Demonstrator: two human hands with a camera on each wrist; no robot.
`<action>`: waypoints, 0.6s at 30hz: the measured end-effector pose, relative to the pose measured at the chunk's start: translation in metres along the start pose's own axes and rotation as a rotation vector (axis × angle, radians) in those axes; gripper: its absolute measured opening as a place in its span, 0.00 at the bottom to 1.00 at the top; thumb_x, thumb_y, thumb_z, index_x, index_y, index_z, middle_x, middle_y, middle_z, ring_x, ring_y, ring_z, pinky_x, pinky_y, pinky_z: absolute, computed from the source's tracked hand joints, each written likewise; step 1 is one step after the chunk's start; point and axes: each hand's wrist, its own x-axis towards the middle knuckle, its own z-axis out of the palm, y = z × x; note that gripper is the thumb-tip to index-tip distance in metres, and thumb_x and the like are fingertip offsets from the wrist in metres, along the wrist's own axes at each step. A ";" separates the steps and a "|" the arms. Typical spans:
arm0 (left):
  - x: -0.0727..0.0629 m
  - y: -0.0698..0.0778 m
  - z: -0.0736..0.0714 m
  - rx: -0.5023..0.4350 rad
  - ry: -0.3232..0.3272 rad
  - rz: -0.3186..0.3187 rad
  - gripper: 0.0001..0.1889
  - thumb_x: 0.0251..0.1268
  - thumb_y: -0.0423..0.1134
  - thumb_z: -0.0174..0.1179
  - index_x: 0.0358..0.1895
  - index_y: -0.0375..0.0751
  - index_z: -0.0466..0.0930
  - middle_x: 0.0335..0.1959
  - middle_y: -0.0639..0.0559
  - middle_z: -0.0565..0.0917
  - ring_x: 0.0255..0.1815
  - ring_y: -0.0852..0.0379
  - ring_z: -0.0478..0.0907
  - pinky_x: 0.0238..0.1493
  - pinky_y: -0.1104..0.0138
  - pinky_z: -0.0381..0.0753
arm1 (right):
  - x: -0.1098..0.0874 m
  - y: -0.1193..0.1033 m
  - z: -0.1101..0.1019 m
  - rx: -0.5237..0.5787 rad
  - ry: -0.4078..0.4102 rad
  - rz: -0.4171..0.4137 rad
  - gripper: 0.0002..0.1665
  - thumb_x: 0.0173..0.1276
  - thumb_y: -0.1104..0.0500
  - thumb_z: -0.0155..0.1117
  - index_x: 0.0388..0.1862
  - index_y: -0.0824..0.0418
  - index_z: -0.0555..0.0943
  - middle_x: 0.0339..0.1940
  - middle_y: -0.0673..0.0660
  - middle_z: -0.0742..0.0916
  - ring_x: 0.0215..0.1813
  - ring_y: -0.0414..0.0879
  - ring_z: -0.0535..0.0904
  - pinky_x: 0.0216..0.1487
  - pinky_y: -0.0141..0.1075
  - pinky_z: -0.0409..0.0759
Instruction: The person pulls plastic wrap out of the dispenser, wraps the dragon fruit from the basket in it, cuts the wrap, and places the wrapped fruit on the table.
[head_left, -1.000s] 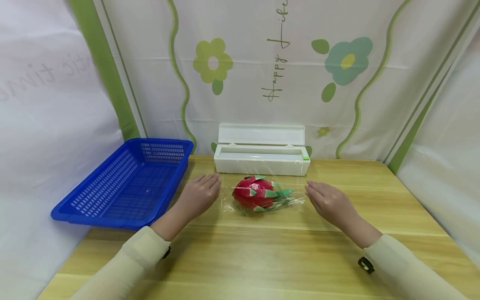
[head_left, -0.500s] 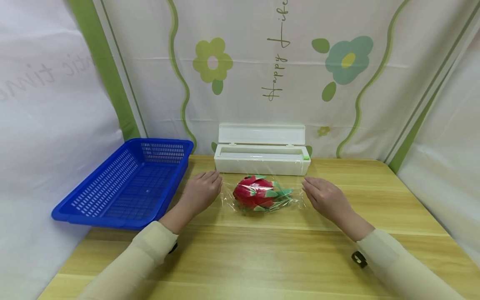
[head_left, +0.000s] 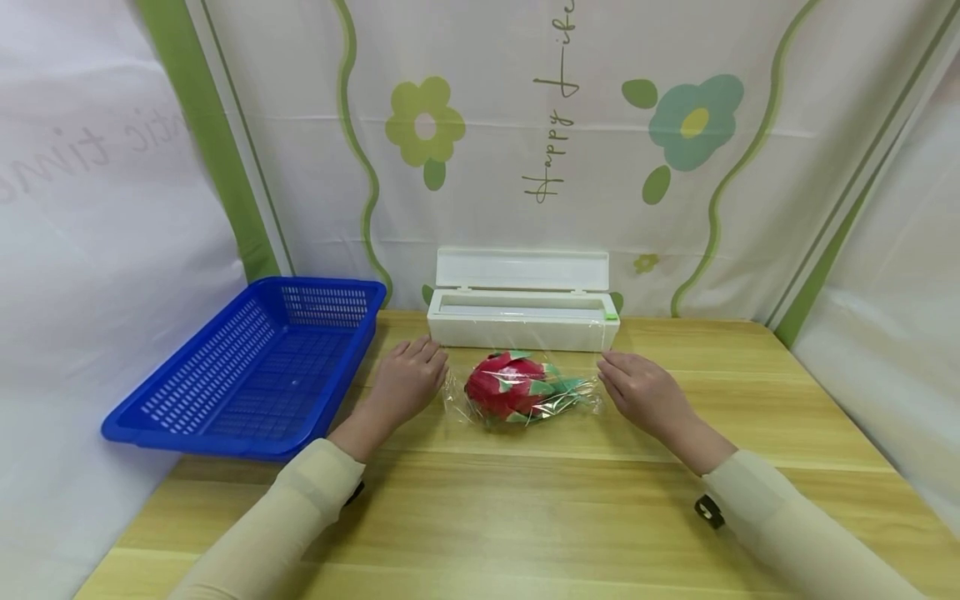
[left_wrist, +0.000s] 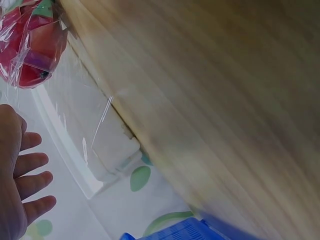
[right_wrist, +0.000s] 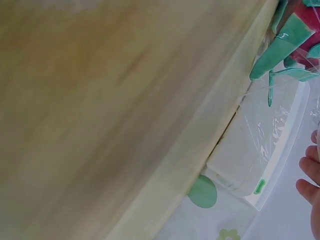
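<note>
A red dragon fruit [head_left: 506, 387] with green scales lies mid-table under clear cling film [head_left: 581, 400]. The film runs back to a white cling film dispenser [head_left: 523, 327], whose lid stands raised. On the fruit's left, my left hand [head_left: 407, 377] pinches the film's edge; its other fingers are loosely spread in the left wrist view. My right hand [head_left: 641, 392] pinches the film at the stem end, with fingertips pointing inward. In the right wrist view only some fingertips [right_wrist: 309, 170] show, and the grip itself lies outside the picture.
A blue perforated basket [head_left: 262, 375] stands at the table's left edge, close to my left forearm. The dispenser sits at the back edge, against a printed curtain [head_left: 480, 192]. A green slider [head_left: 611, 316] is on the dispenser's right end.
Both hands have shifted slightly inward and away from me, toward the dispenser. The film is now bunched closer around the fruit. Fruit, dispenser and basket keep their places.
</note>
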 end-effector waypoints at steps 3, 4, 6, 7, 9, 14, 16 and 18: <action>-0.001 -0.001 0.000 -0.015 -0.036 -0.025 0.13 0.58 0.41 0.70 0.42 0.37 0.85 0.44 0.42 0.85 0.48 0.45 0.82 0.47 0.50 0.81 | 0.000 0.001 0.001 0.000 -0.007 0.003 0.21 0.75 0.58 0.49 0.41 0.74 0.84 0.40 0.70 0.86 0.38 0.64 0.84 0.38 0.55 0.82; -0.002 -0.002 0.000 -0.018 -0.047 -0.036 0.14 0.58 0.42 0.70 0.43 0.37 0.85 0.45 0.41 0.85 0.49 0.44 0.81 0.48 0.49 0.80 | 0.000 0.001 0.002 0.002 -0.009 0.005 0.21 0.74 0.58 0.50 0.41 0.74 0.84 0.41 0.70 0.86 0.39 0.64 0.84 0.38 0.55 0.82; -0.003 -0.004 0.000 -0.014 -0.065 -0.056 0.15 0.58 0.43 0.69 0.45 0.36 0.84 0.46 0.41 0.84 0.50 0.44 0.80 0.49 0.48 0.80 | -0.001 0.002 0.003 0.004 -0.015 0.008 0.20 0.73 0.59 0.51 0.41 0.75 0.84 0.40 0.70 0.86 0.39 0.64 0.84 0.38 0.55 0.82; -0.004 -0.004 0.000 -0.010 -0.068 -0.066 0.16 0.58 0.42 0.70 0.45 0.36 0.84 0.47 0.41 0.84 0.51 0.43 0.80 0.49 0.48 0.79 | -0.001 0.002 0.003 0.004 -0.018 0.009 0.20 0.73 0.59 0.52 0.41 0.75 0.84 0.41 0.70 0.86 0.39 0.64 0.84 0.38 0.55 0.82; -0.005 -0.005 -0.002 -0.001 -0.074 -0.082 0.15 0.58 0.40 0.69 0.46 0.37 0.83 0.49 0.40 0.83 0.52 0.43 0.80 0.50 0.48 0.79 | -0.001 0.003 0.004 0.005 -0.022 0.010 0.20 0.73 0.58 0.51 0.41 0.75 0.84 0.41 0.70 0.86 0.39 0.64 0.84 0.38 0.56 0.82; -0.005 -0.004 -0.009 -0.008 -0.051 -0.089 0.17 0.56 0.32 0.68 0.51 0.36 0.82 0.55 0.37 0.80 0.55 0.39 0.78 0.52 0.45 0.77 | -0.001 0.003 0.006 0.001 -0.020 0.004 0.23 0.76 0.57 0.48 0.40 0.74 0.84 0.40 0.70 0.86 0.39 0.63 0.85 0.37 0.56 0.82; -0.004 -0.001 -0.013 -0.019 -0.028 -0.069 0.19 0.58 0.30 0.65 0.54 0.37 0.81 0.58 0.36 0.78 0.58 0.39 0.76 0.54 0.45 0.75 | 0.000 0.003 0.006 0.001 -0.017 0.002 0.23 0.76 0.56 0.48 0.41 0.74 0.84 0.41 0.69 0.86 0.39 0.63 0.85 0.37 0.55 0.82; -0.002 0.003 -0.019 -0.036 0.003 -0.031 0.20 0.59 0.30 0.61 0.57 0.37 0.79 0.61 0.35 0.76 0.61 0.39 0.74 0.58 0.45 0.73 | 0.000 0.002 0.007 -0.001 -0.019 0.003 0.23 0.76 0.56 0.48 0.41 0.74 0.84 0.41 0.69 0.86 0.39 0.63 0.85 0.37 0.55 0.82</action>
